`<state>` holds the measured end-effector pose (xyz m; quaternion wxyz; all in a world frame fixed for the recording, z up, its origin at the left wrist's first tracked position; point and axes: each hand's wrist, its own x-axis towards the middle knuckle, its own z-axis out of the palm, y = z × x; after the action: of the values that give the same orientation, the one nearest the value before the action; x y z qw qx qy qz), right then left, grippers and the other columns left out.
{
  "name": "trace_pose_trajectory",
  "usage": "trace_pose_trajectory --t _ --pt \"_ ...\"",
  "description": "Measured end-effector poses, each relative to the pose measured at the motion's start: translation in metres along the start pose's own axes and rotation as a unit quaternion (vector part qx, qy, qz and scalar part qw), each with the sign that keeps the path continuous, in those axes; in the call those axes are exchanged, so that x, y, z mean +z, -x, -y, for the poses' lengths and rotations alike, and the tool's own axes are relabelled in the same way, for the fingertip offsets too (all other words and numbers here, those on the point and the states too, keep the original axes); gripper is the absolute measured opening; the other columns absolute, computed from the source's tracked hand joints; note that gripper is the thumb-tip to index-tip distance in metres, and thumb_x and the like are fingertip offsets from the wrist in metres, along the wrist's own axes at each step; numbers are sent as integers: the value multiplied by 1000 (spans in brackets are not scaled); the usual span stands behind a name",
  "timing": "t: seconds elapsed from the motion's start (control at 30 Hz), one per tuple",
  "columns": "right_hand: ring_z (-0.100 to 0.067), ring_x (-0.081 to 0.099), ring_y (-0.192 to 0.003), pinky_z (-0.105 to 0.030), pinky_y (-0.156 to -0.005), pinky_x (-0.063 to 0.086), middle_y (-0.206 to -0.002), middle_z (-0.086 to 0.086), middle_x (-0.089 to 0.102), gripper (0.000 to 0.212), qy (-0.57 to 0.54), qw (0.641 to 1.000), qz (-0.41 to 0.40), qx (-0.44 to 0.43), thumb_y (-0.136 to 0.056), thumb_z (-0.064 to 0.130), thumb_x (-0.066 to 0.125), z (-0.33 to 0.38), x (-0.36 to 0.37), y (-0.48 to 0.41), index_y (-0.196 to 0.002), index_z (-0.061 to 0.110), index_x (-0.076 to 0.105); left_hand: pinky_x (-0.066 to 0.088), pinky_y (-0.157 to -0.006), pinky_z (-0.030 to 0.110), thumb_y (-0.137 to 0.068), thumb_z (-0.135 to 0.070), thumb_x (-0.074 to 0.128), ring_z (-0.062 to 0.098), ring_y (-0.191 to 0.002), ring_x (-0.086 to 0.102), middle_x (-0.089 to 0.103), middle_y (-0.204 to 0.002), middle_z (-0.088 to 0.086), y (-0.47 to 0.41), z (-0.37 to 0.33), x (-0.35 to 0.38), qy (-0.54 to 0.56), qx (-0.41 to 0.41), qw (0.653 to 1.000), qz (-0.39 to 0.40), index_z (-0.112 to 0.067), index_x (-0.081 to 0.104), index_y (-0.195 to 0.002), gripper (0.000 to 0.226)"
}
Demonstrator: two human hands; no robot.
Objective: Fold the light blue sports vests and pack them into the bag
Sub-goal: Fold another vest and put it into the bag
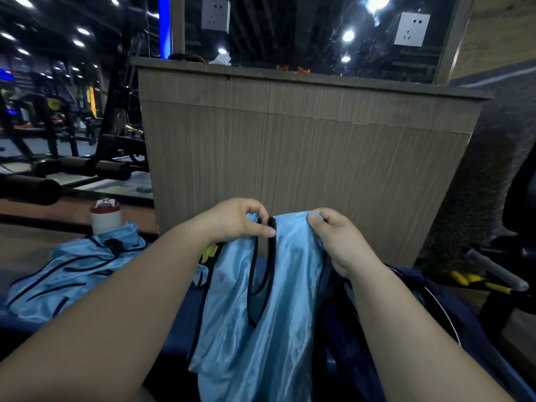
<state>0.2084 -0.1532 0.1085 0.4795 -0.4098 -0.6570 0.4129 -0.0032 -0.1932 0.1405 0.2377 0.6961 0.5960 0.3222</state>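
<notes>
Blue vest [255,343] hangs, straps pinched by left hand [232,220], right hand [342,239].

- I see a grey wood-grain counter [304,158] ahead.
- Two white wall sockets [215,14] sit above it.
- Dark gym machines [66,117] stand at left under ceiling lights [21,1].

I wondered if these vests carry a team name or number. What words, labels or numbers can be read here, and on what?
None can be read.
Held vest: plain light blue, black trim, no print showing.
Pile of vests: no print showing.
Bottle: nothing legible.
Wall sockets: no lettering visible.
Yellow mark on the gym machine: too blurred to read.
</notes>
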Motion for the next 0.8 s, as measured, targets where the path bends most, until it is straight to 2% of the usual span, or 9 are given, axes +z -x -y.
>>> trace_pose_trajectory --t 0.1,0.17,0.23,0.3,0.37,0.43,0.53,0.67,0.8 --pt "-17 55 -79 -36 -74 46 -81 4 62 25 66 996 -58 4 -101 29 46 -2 -5 -6 -82 23 61 48 -98 42 -77 -28 77 19 -115 57 55 -127 -13 -4 14 -18 -109 -31 992 52 -43 54 -112 44" --pt "-19 46 -78 -32 -65 39 -79 0 52 23 68 994 -86 20 -102 26 42 -1 -11 -5 -86 19 56 50 -96 48 -79 -19 68 26 -110 61 60 -125 0 -8 24 -28 -181 -58 981 48 -47 47 -121 54" --pt "-13 41 -86 -33 -69 40 -84 -9 51 22 56 993 -96 28 -103 27 41 0 -18 -3 -98 14 58 54 -84 40 -86 -15 62 25 -100 60 59 -121 6 -12 29 -36 -254 -81 963 26 -34 44 -136 56" --pt "-38 56 -112 -38 -81 45 -97 -19 59 34 57 993 -100 27 -102 39 45 0 -29 2 -110 10 60 49 -78 31 -93 -17 59 24 -102 57 55 -127 10 -10 30 -44 -331 -116 936 8 -18 41 -143 54" --pt "-23 68 -87 -33 -71 49 -92 -11 65 32 32 996 -77 19 -95 47 57 -3 -41 4 -103 15 59 46 -86 30 -96 -29 58 26 -113 55 55 -133 11 -7 35 -55 -388 -161 908 -2 -8 47 -139 49" --pt "-14 67 -65 -29 -55 50 -85 -5 64 26 -20 998 -44 42 -87 31 71 -6 -52 5 -99 17 53 46 -80 29 -97 -38 54 24 -105 58 61 -124 12 -3 42 -68 -395 -197 897 14 -3 58 -127 46" --pt "-18 62 -60 -27 -44 47 -84 -8 59 28 -47 997 -25 51 -78 8 64 -10 -59 3 -99 18 48 40 -63 29 -96 -32 56 23 -86 54 65 -104 13 0 53 -83 -315 -199 928 -22 -1 65 -105 34" --pt "-28 65 -76 -43 -68 53 -87 -8 65 28 6 998 -58 17 -83 -1 55 -14 -61 -1 -93 25 58 42 -78 29 -93 -18 62 24 -90 59 67 -96 8 0 68 -96 -106 -155 974 -126 -12 67 -93 8" --pt "-28 62 -69 -41 -67 52 -73 -5 65 32 -27 999 -28 9 -79 -7 67 -17 -64 -2 -74 25 63 53 -75 30 -92 -6 61 24 -90 66 72 -98 12 4 79 -105 112 -121 977 -132 -9 70 -103 14"
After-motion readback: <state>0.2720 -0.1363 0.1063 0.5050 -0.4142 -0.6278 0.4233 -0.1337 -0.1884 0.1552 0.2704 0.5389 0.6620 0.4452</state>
